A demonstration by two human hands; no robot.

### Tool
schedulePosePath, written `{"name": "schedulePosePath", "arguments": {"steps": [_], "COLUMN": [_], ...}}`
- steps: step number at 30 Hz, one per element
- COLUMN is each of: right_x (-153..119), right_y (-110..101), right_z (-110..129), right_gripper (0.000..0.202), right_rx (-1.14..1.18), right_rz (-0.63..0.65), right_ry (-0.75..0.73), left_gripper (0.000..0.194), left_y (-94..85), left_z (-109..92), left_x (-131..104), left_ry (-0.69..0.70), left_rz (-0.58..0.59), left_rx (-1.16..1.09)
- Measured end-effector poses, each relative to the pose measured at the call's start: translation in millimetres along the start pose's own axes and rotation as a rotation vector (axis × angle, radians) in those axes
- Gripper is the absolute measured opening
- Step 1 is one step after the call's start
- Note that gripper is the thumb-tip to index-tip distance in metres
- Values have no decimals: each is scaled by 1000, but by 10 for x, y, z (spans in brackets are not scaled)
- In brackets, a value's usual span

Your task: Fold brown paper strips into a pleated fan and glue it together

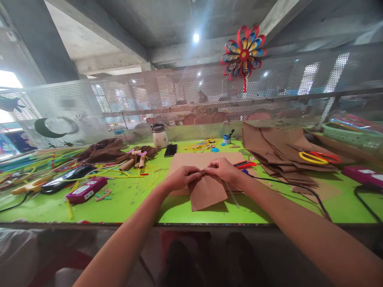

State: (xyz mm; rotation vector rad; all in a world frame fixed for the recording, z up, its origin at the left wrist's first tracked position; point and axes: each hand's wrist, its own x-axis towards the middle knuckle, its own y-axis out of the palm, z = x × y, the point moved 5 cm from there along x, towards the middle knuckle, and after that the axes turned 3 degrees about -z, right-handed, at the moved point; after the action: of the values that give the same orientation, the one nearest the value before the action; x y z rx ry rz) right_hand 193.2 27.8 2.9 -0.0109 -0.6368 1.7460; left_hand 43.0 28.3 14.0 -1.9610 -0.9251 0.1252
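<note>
Brown and papery, the sheet (208, 196) is above the near edge of the board (179, 160), its lower part reaching out over the green table (143, 211). Its far end is drawn up narrow between the fingertips; from there it widens toward the person, and its wide near edge slants, the left corner nearer the body than the right. The pinched end is hidden, so which axis is longer cannot be told. The left hand (188, 176) and right hand (223, 169) grasp that far end together, thumbs and fingers nearly meeting. A clear stick (233, 196) lies just below the right hand, beside the sheet.

Past the board are a phone (170, 150), a jug (160, 137) and a jar (227, 139) whose blue label is too small to read. To the right, scissors (314, 158) with yellow and red handles rest on a brown stack (278, 147). At the left, brown rolls (134, 160) lie beyond a purple box (86, 190); its white label bears marks too small to read. A red, blue and yellow flower (244, 54) hangs before the perforated screen (179, 91).
</note>
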Motion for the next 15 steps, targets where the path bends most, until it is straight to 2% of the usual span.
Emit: {"name": "schedulePosePath", "arguments": {"steps": [3,6,11,15], "right_x": [-12,-45,-88,-81], "right_y": [-7,4,40,70], "right_z": [13,46,125,79], "right_gripper": [32,30,30,30], "right_rx": [-23,-43,-125,-180], "right_rz": [24,115,275,278], "right_ry": [-3,-10,-164,-160], "left_gripper": [34,34,34,36], "left_y": [11,21,39,59], "left_z": [8,-6,-24,-11], "left_x": [-14,-32,-47,-50], "left_ry": [-15,-3,6,-10], "left_rz": [11,49,109,140], "left_rx": [60,60,45,25]}}
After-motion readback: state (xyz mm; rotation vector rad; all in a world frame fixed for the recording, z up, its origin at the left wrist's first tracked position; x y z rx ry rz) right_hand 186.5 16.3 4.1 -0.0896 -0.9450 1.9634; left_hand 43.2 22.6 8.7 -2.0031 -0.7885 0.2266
